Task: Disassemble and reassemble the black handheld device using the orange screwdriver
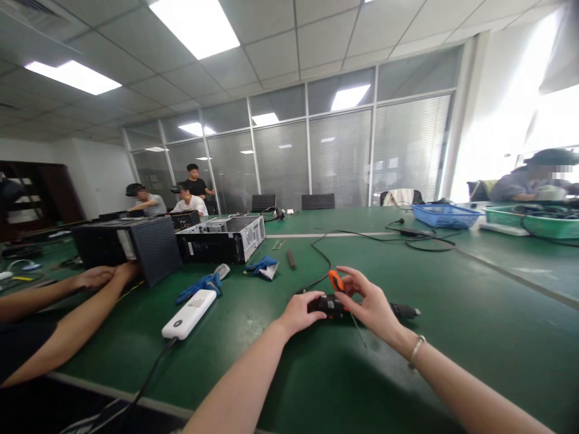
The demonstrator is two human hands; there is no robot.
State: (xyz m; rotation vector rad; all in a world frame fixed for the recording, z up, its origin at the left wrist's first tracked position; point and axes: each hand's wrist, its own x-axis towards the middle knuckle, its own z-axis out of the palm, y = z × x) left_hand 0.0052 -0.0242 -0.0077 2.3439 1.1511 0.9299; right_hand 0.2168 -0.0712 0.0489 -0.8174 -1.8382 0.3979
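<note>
My left hand [301, 313] is closed around the back part of a black corded power tool [333, 306] with red accents. The tool lies on its side on the green table, its tapered nose and metal tip pointing right. My right hand [368, 304] pinches the orange-and-black handle of a screwdriver [335, 280] just above the tool. The screwdriver's thin shaft slants down past the near side of the tool, tip toward me. My right palm and fingers partly cover the middle of the tool.
On the left, a co-worker's hands [106, 275] reach into a dark computer case [158, 244]. Nearby are an open computer case [221, 241], a white power strip [189, 313] and blue gloves [265, 265]. Blue [446, 217] and green [534, 223] baskets and cables [375, 236] lie farther right.
</note>
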